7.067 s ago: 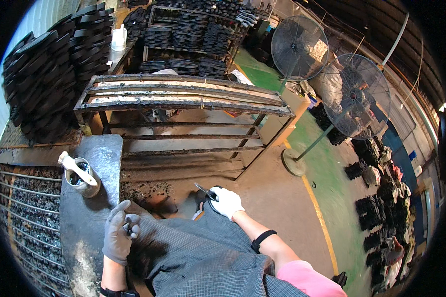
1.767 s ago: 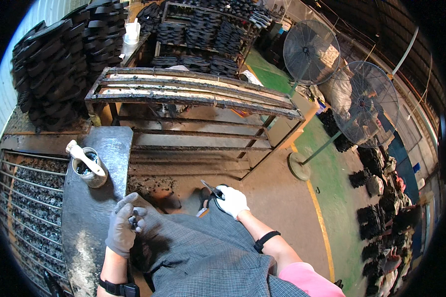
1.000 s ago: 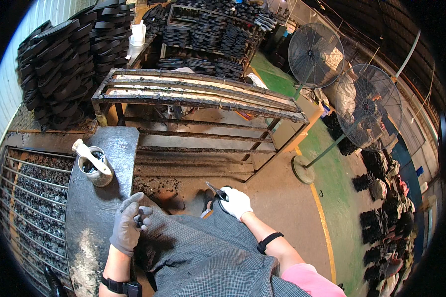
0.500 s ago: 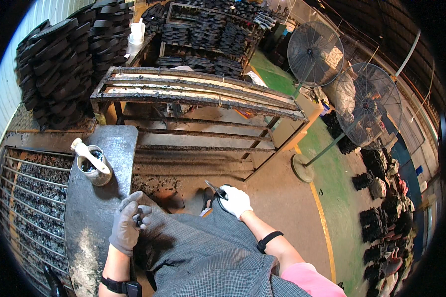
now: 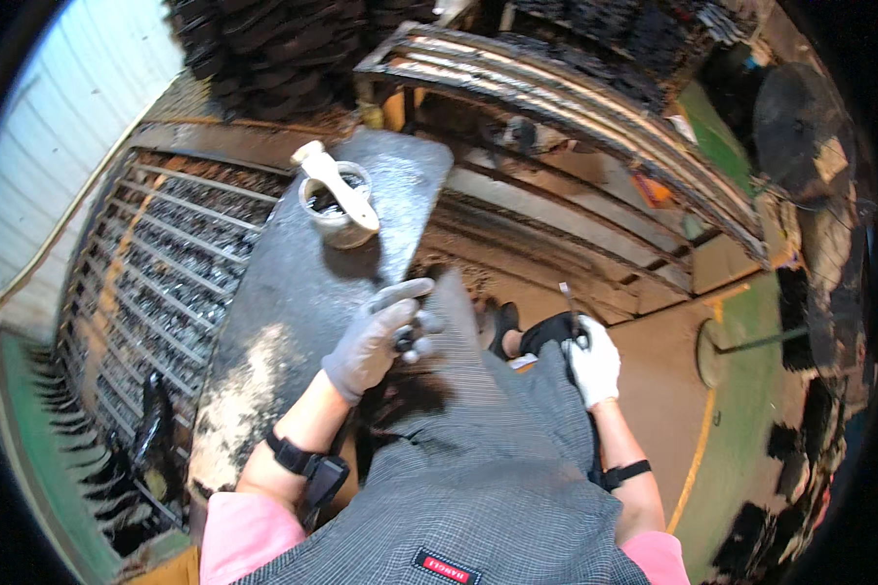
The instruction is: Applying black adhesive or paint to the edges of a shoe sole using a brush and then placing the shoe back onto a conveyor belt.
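Note:
My left hand (image 5: pixel 371 341), in a grey glove with black-stained fingertips, is raised over the near side of the dark work board (image 5: pixel 263 283). Its fingers are apart and loosely bent; I see no thing held in them. My white-gloved right hand (image 5: pixel 592 363) is closed round a slim, pointed metal tool (image 5: pixel 571 304) with dark handles, tip upward, beside my apron (image 5: pixel 439 478). Whether it is scissors or pliers does not show. On the board stands a cup (image 5: pixel 344 226) of black liquid, with a pale-handled brush (image 5: pixel 337 185) lying across its rim.
Left of the board lies a metal grate (image 5: pixel 166 234) over black scraps, with a shiny black piece (image 5: pixel 154 424) on it. A grimy metal rack (image 5: pixel 576 107) stands ahead. Stacked black pieces (image 5: pixel 263 58) rise behind; a floor fan (image 5: pixel 800 136) stands far right.
My view has swung left, so the board, cup and rack sit farther right in the picture. My right hand still grips the tool, now pointing more upright. My left fingers remain loosely bent.

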### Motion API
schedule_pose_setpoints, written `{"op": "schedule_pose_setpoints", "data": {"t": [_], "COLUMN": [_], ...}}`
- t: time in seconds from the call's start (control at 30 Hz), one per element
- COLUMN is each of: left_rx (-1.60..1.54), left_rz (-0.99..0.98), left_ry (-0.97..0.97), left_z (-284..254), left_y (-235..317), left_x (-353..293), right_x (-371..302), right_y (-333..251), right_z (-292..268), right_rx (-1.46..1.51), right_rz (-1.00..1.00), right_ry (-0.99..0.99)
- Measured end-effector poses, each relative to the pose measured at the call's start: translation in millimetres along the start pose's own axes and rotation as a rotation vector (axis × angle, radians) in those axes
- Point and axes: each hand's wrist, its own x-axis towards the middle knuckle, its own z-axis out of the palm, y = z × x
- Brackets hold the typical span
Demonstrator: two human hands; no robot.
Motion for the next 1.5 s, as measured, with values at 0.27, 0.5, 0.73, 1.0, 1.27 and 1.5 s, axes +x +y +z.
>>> {"op": "schedule_pose_setpoints", "data": {"t": [0.27,0.5,0.73,1.0,1.27,1.5], "left_rx": [0.427,2.020,1.933,1.917,1.820,1.839], "left_rz": [0.142,0.094,0.206,0.314,0.426,-0.010], "left_ry": [0.269,0.513,0.574,0.628,0.643,1.323], "left_z": [11,-31,-29,-35,-41,-133], "left_y": [8,-22,-21,-32,-33,49], "left_x": [-48,-147,-156,-154,-158,-213], "right_x": [23,44,67,82,75,76], "right_y": [-2,29,39,24,-3,-10], "right_z": [28,41,48,91,86,67], "right_rx": [0.103,0.112,0.183,0.078,0.044,0.054], "right_rz": [-0.038,-0.046,-0.057,-0.271,-0.311,-0.372], "right_ry": [-0.138,-0.259,-0.337,-0.299,-0.355,-0.334]}}
